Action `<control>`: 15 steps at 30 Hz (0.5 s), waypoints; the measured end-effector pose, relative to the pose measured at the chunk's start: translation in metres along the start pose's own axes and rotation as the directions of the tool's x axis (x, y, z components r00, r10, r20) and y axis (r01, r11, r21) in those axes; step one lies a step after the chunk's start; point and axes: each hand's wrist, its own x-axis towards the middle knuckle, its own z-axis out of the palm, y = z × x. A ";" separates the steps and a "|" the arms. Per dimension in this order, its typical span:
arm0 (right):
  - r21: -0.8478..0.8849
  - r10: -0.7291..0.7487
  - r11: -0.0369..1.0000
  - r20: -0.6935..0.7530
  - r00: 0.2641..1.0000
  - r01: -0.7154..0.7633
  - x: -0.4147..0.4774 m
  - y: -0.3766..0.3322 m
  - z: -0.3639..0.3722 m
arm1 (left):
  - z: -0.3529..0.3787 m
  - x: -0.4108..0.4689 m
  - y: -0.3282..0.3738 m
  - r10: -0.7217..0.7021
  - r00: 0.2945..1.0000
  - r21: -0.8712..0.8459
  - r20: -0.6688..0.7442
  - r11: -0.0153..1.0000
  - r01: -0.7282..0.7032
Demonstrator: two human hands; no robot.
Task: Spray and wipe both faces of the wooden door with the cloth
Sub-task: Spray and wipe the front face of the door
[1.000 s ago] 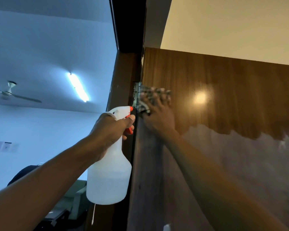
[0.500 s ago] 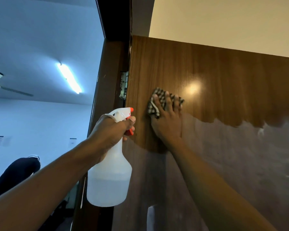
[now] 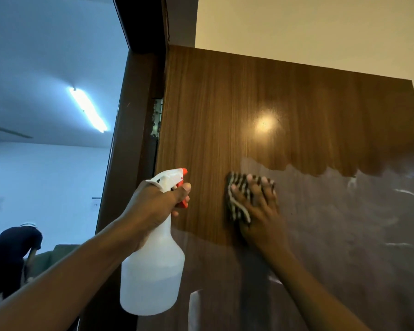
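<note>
Dim; glare spot on door (image 3: 264, 124); tube light (image 3: 87, 109) bright; edges bowed.

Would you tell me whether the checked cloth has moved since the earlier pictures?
Yes. The right hand has slid the checked cloth down and rightward, away from the hinge it earlier touched.

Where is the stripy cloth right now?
In the head view, the cloth is pressed flat against the wooden door under the right hand, just right of the spray bottle that the left hand holds.
</note>
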 end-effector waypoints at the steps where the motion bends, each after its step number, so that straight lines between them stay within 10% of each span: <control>1: 0.002 0.086 0.996 -0.001 0.996 -0.086 0.015 0.000 -0.004 | 0.002 -0.001 -0.002 -0.002 1.000 0.005 0.004 1.000 0.002; 5: 0.018 0.223 0.975 -0.026 0.975 -0.222 0.095 -0.039 -0.001 | 0.004 0.000 -0.004 0.011 1.000 -0.017 -0.005 1.000 -0.011; 11: 0.028 -0.163 0.986 0.071 0.984 0.162 0.036 -0.031 0.016 | 0.028 -0.002 0.003 0.000 1.000 -0.053 0.009 0.999 0.001; 15: 0.002 0.116 0.993 0.094 0.989 -0.117 -0.021 0.052 -0.003 | 0.061 -0.013 -0.002 -0.005 0.999 -0.015 0.039 1.000 0.005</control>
